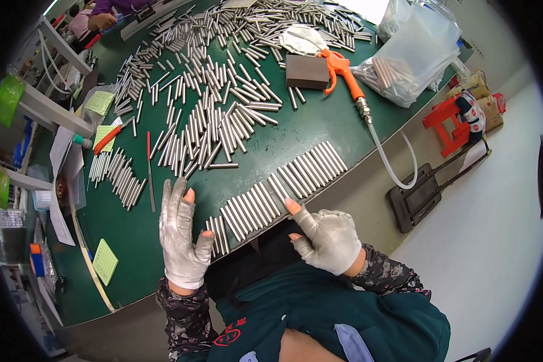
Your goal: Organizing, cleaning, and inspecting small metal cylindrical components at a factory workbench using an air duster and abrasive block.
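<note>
A row of short metal rods [251,211] lies side by side along the near edge of the green table. At the row's left end my left hand [184,241], in a white glove with some bare fingertips, is spread with its thumb beside the last rods. My right hand [332,240], gloved alike, is over the table edge near the row's middle. Its index fingertip is at the lower end of one rod, touching or just above it, and the thumb stays apart. Neither hand holds anything. Beyond the row lies a loose heap of rods [214,130].
An orange air gun [342,72] with a clear hose rests by a brown block [307,72]. Bagged rods [392,75] are at the far right. A red-handled file [150,175], orange-handled pliers [107,140] and a yellow-green card [105,261] lie leftward. Another person's hand [102,22] shows far left.
</note>
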### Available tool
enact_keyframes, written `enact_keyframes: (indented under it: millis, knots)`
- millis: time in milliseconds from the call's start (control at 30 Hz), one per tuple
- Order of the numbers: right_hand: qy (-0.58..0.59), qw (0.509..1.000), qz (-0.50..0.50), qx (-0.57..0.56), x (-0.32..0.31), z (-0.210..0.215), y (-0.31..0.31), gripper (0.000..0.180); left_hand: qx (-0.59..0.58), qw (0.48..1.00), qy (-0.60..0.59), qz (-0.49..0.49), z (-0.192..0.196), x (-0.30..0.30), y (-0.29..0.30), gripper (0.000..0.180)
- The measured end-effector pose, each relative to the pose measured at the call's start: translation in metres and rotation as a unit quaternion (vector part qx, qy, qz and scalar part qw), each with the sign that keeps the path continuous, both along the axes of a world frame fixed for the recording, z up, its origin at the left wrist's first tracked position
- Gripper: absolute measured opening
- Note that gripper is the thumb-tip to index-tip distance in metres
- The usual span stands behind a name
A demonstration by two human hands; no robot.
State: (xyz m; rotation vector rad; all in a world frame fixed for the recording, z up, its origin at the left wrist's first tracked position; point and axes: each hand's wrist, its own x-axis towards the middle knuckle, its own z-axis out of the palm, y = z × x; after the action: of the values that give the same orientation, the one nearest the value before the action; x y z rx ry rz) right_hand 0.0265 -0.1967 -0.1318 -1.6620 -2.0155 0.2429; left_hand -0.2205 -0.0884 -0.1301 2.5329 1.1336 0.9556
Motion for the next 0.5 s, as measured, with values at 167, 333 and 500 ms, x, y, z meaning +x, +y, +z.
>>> enact_keyframes:
  millis: [167,333,500]
  knots:
    - [-0.001,1.0,-0.017,0.012,0.007,0.001,-0.002,0.066,-0.008,1.0,0.001,0.006,0.002,-0.001,-0.002,0.067]
    - [0.023,0.999,0.046,0.009,-0.007,0.0,-0.005,0.064,-0.003,1.0,0.003,-0.007,0.001,0.002,0.001,0.066]
    - [0.006,0.996,0.074,-0.04,-0.023,0.002,0.001,0.064,-0.005,1.0,0.002,-0.004,0.002,-0.001,-0.001,0.066]
